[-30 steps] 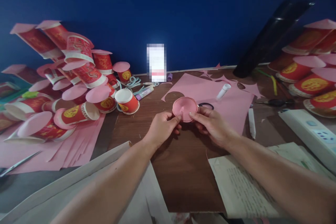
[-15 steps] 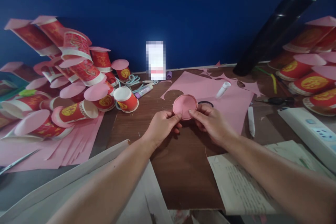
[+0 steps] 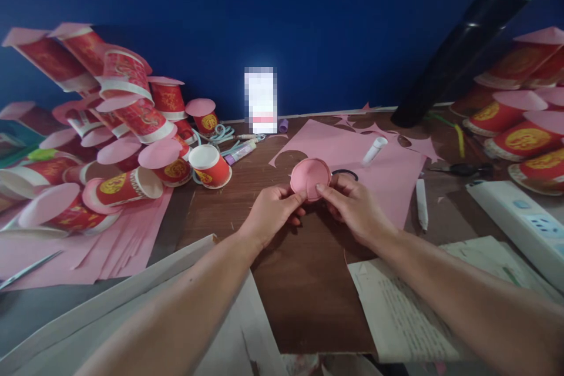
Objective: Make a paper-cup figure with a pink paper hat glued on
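My left hand [image 3: 275, 211] and my right hand [image 3: 359, 205] hold a pink paper disc [image 3: 309, 174] between them. Each thumb presses on the near edge of the disc, while the other fingers are curled behind and below it. A thin darker line runs round its rim, and a seam shows near the thumbs. A black ring, perhaps a scissors handle [image 3: 346, 173], pokes out behind my right fingers. Beyond lies a large pink paper sheet [image 3: 352, 153] with round pieces cut out, and a white tube [image 3: 375, 151] lies on it. To the left stands a red paper cup [image 3: 210, 167].
Red cups with pink paper tops [image 3: 158, 155] are piled left; more red cups [image 3: 524, 141] stand right. Scissors [image 3: 30, 270] lie on pink sheets at left. A glue stick [image 3: 241, 153], phone [image 3: 261, 100], white pen [image 3: 422, 204], power strip [image 3: 524, 217] and printed papers [image 3: 409, 305] surround my hands.
The disc has tilted, so its face shows rounder and its fold less plainly. Both hands keep their hold in nearly the same place. The view has shifted slightly.
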Demonstrator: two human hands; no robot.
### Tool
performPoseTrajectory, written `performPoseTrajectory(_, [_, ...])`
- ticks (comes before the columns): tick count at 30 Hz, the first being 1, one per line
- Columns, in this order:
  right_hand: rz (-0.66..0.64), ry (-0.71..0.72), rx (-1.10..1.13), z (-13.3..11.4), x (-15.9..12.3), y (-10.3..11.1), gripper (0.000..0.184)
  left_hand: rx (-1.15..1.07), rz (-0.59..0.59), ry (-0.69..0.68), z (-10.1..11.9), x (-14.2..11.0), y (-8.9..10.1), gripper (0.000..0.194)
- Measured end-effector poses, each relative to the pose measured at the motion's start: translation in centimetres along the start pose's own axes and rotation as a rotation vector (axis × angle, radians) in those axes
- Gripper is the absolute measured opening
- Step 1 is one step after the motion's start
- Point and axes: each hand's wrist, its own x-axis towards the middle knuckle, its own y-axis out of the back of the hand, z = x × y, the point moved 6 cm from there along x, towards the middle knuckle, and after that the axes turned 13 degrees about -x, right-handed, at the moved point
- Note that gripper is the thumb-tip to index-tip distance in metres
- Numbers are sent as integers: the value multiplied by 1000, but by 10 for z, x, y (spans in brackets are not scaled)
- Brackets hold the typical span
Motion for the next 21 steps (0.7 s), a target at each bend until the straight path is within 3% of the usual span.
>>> performPoseTrajectory(7, [2,1,1,-2,0,-1,29,30,-8,4,1,-1,-1,38])
performPoseTrajectory(14, [9,-35,-78,1,0,1,33,68,27,16,-3,2,0,32])
performPoseTrajectory(21, [-101,-38,-45,2,0,-3,33,82,-8,16,0,-1,-3,32])
